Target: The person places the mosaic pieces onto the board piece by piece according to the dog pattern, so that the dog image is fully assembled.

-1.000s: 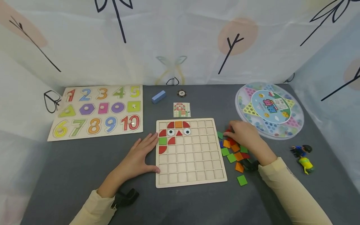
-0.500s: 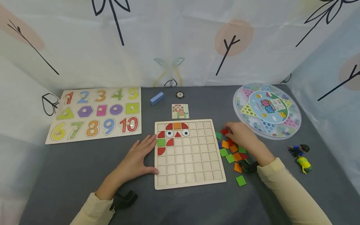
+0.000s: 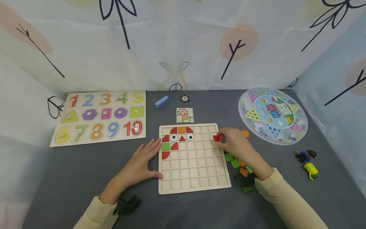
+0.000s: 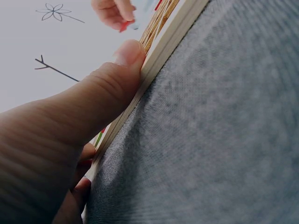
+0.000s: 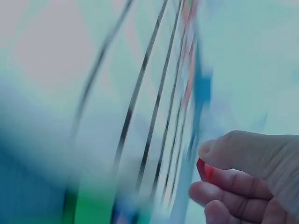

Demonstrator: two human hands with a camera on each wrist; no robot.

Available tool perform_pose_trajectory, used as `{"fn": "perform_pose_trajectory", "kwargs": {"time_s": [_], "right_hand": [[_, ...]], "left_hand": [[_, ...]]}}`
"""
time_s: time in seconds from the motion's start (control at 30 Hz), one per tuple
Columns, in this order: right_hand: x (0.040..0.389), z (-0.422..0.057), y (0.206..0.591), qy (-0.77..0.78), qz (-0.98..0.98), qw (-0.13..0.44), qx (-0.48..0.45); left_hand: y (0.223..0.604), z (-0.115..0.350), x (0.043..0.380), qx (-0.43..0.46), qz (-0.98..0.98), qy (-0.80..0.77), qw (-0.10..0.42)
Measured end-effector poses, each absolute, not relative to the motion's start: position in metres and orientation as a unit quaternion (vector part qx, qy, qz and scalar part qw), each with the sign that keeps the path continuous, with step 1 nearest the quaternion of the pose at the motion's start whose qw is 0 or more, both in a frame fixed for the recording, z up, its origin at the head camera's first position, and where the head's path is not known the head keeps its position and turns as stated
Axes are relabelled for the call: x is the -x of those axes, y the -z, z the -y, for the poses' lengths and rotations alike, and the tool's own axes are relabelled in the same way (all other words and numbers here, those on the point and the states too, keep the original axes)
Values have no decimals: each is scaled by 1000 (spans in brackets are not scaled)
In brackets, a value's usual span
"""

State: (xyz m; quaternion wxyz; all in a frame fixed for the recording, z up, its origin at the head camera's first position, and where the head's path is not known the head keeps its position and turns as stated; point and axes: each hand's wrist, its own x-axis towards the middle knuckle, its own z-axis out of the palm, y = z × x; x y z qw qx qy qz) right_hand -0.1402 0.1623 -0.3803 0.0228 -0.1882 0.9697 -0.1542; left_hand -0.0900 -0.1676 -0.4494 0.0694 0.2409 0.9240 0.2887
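Note:
A square wooden grid board (image 3: 190, 171) lies in the middle of the table, with red, green and orange tiles and two eye tiles in its upper left cells. My left hand (image 3: 140, 162) rests along the board's left edge, its thumb and fingers spread and touching the rim. Over the board's right edge, my right hand (image 3: 235, 143) pinches a red tile (image 3: 216, 138) between thumb and fingers. The right wrist view also shows that tile (image 5: 204, 170) at the fingertips; its exact shape is unclear. Loose green tiles (image 3: 235, 163) and orange ones lie right of the board, partly hidden by the hand.
A small picture card (image 3: 185, 115) lies behind the board, near a blue block (image 3: 161, 102) and a round chip (image 3: 184, 98). A number puzzle (image 3: 98, 119) is at left. A round game board (image 3: 273, 116) and two toy figures (image 3: 308, 163) are at right.
My right hand has taken a red tile from the loose pile and carried it left to the board's right edge. My left hand has stayed at the board's left edge.

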Motion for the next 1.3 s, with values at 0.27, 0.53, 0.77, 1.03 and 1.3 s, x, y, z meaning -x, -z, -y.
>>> {"fn": "perform_pose_trajectory", "kwargs": {"time_s": [0.27, 0.53, 0.77, 1.03, 1.3], "right_hand": [[121, -67, 383, 109, -948, 51, 294], [119, -40, 395, 42, -950, 63, 302], [116, -44, 395, 44, -952, 43, 299], [117, -51, 399, 57, -950, 29, 306], [120, -59, 397, 82, -946, 24, 312]], "left_hand": [[451, 166, 92, -240, -924, -289, 69], [450, 163, 93, -247, -923, -289, 64], [450, 162, 94, -247, -923, -288, 65], [450, 162, 93, -246, -924, -286, 63], [448, 163, 93, -243, -923, -290, 65]]}}
